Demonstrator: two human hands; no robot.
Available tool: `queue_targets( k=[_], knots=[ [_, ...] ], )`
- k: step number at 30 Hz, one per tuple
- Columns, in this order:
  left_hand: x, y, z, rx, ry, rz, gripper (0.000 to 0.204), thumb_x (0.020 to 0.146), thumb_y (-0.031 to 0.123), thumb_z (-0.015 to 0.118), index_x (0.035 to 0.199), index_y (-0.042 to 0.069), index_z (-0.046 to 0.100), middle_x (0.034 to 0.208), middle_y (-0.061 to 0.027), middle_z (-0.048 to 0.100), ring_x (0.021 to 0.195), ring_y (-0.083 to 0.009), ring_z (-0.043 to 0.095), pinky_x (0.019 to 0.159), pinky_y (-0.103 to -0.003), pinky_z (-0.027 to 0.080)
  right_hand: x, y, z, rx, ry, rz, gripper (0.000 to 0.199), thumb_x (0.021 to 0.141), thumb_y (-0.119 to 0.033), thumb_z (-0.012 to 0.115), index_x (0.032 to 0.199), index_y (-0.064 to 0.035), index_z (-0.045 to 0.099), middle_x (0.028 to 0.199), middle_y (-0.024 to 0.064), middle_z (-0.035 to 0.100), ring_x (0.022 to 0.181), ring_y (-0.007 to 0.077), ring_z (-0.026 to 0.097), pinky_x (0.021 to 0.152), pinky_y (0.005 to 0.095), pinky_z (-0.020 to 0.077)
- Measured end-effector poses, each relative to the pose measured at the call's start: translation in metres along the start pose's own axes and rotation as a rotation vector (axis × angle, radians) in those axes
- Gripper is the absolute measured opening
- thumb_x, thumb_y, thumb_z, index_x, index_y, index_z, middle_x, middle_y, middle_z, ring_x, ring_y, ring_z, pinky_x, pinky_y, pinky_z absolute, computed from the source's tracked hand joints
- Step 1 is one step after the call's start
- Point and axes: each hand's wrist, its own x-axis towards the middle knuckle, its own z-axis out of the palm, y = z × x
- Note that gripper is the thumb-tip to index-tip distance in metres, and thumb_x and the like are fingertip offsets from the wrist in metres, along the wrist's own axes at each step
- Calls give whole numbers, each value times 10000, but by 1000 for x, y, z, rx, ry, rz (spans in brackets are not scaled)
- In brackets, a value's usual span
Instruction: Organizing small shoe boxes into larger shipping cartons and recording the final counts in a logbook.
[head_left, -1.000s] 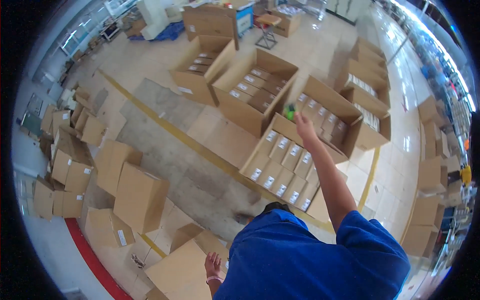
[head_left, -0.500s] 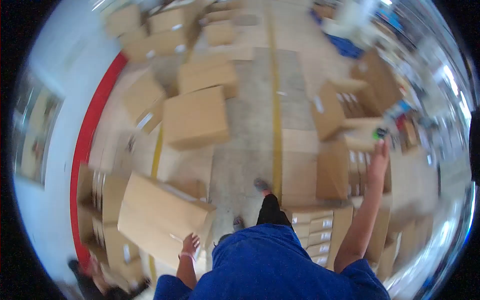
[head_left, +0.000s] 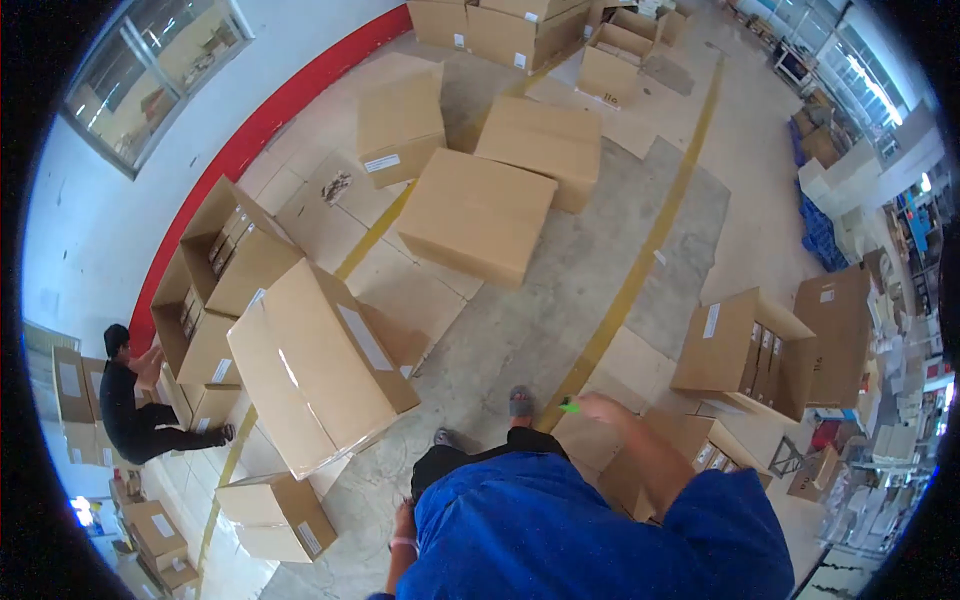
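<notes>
My right hand (head_left: 598,408) is closed round a small bright green object (head_left: 569,405), held out in front of my body; its kind cannot be made out, as most of it is inside the fist. My left hand (head_left: 404,524) hangs low beside my hip, and its fingers are too indistinct to read. Nearest to it is a large closed cardboard box (head_left: 310,365) with clear tape along its top seam and a white label on its side. Below that stands a smaller closed carton (head_left: 275,518), also labelled.
Ahead are closed cartons (head_left: 475,215). Open cartons (head_left: 745,350) filled with small boxes stand at right, others (head_left: 225,250) by the red-banded wall (head_left: 225,165). A person in black (head_left: 130,405) works at far left. A yellow line (head_left: 650,250) crosses the floor.
My right hand has come down and inward from the open cartons at right, still holding the green object. My left hand has left the large box and dropped to my side. The view has turned left.
</notes>
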Motion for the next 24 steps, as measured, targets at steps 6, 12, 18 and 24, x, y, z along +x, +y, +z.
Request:
queue_targets(
  k=[6,12,18,24],
  knots=[
    [-13,-10,38,-461,1,-45,375,1040,312,573,1371,136,584,1311,-123,648,1162,-263,642,883,-479,548,4,-163,82,235,-149,-173,528,1000,-526,612,1206,-44,682,1055,92,709,980,202,681,810,361,559],
    [1,-26,60,-960,-49,-88,380,1051,294,559,1393,129,565,1332,-136,637,1193,-270,634,909,-481,549,-5,-156,39,348,-400,-196,508,1000,-525,604,1252,-85,634,1095,45,676,935,160,672,773,314,555],
    [92,2,-20,-1391,110,-211,476,1063,391,505,1469,143,490,1443,-125,573,1292,-288,581,1037,-458,499,-25,-57,-22,386,-34,162,530,959,-567,613,1202,-96,632,1095,84,647,910,184,624,753,374,542],
    [105,16,-69,-1346,-126,-331,514,1044,398,528,1493,154,473,1481,-98,547,1335,-267,546,1082,-423,479,-51,13,-14,665,105,130,429,978,-499,622,1195,-129,636,1059,48,641,907,183,633,765,383,565]
  ],
)
